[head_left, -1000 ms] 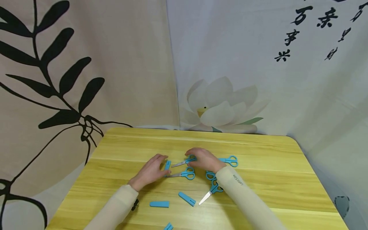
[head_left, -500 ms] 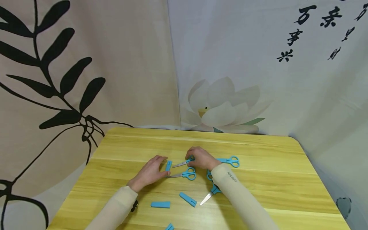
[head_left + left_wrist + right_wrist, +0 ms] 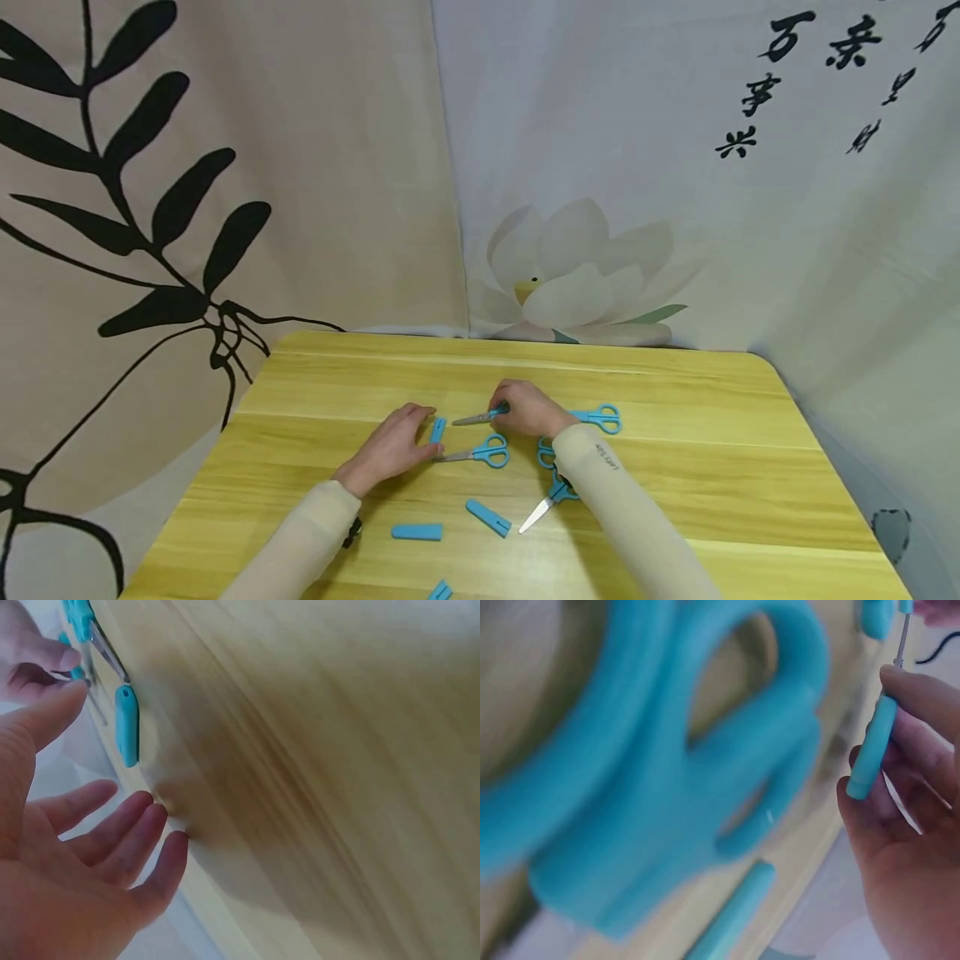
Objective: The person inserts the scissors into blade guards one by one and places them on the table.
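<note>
My right hand (image 3: 528, 410) pinches the blue handle of a pair of scissors (image 3: 480, 417), whose blades point left. In the right wrist view, the thumb and fingers hold that handle (image 3: 874, 750) edge-on. My left hand (image 3: 392, 450) is relaxed, its fingers spread around a blue blade cover (image 3: 438, 430). The left wrist view shows this left hand (image 3: 90, 862) with nothing in its grasp and the cover (image 3: 127, 727) beyond the fingers. A second pair of scissors (image 3: 491, 451) lies just in front, blades toward the left thumb.
More scissors (image 3: 558, 487) lie by the right forearm, and a covered pair (image 3: 603, 418) sits behind it. Blue covers (image 3: 417, 532) (image 3: 488, 517) and a partly cut-off one (image 3: 441, 591) lie nearer on the wooden table (image 3: 712, 467). Printed curtains hang behind.
My right hand has turned the scissors it holds, so the blades point more squarely left, with the tips slightly farther from the cover. The left hand stays almost still.
</note>
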Demonstrator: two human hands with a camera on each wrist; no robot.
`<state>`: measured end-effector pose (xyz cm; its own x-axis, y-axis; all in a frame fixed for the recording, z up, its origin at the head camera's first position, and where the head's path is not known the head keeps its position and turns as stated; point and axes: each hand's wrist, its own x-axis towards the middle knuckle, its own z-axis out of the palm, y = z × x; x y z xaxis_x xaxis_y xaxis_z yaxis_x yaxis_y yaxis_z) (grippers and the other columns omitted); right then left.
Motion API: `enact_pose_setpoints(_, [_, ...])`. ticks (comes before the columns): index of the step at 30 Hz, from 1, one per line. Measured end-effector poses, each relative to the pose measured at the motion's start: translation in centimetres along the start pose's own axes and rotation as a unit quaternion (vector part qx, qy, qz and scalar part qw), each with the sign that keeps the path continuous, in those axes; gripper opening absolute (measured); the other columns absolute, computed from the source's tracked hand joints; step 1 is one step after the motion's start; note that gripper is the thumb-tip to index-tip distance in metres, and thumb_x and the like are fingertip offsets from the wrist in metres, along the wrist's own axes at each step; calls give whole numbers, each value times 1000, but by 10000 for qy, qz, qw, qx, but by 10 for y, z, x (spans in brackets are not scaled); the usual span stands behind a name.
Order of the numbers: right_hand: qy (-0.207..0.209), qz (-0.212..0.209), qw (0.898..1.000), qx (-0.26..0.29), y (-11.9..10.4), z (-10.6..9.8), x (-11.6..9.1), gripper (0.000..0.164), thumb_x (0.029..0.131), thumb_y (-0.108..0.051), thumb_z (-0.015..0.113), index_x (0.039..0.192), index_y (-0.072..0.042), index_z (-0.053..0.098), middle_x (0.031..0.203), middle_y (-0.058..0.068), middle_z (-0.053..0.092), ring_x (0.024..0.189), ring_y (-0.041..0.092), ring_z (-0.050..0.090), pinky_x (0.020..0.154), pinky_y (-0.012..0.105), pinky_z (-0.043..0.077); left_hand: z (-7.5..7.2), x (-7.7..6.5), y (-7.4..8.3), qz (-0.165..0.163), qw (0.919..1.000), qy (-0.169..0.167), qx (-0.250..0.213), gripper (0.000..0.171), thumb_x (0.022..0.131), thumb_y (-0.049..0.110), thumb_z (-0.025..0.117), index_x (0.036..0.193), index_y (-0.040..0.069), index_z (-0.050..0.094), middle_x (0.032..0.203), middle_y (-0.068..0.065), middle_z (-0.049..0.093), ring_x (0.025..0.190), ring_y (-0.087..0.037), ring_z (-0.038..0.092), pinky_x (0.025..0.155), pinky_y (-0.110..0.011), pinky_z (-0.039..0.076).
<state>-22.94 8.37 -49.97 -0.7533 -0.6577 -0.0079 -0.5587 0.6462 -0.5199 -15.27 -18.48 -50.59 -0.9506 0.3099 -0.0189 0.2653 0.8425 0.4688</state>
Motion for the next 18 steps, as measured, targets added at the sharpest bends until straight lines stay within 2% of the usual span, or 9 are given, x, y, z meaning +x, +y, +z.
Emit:
enact_pose_setpoints(10, [380,347,9985,189,6,-24,-19,13,96,-16,77,106,-7,77,111,3,68,103,24,66,93,40,56,2,10,7,-193,9996,60,200,64,90,40,82,133,-4,63,127,-20,62,111,-35,62,97,-50,53])
enact_pose_setpoints(18, [713,541,9953,366,7,-42,-44,14,95,-15,77,107,-8,77,119,6,67,115,30,64,101,46,52,7,16,7,-509,9981,75,-329,64,88,36,84,130,-7,63,109,-10,63,96,-24,59,88,-45,54])
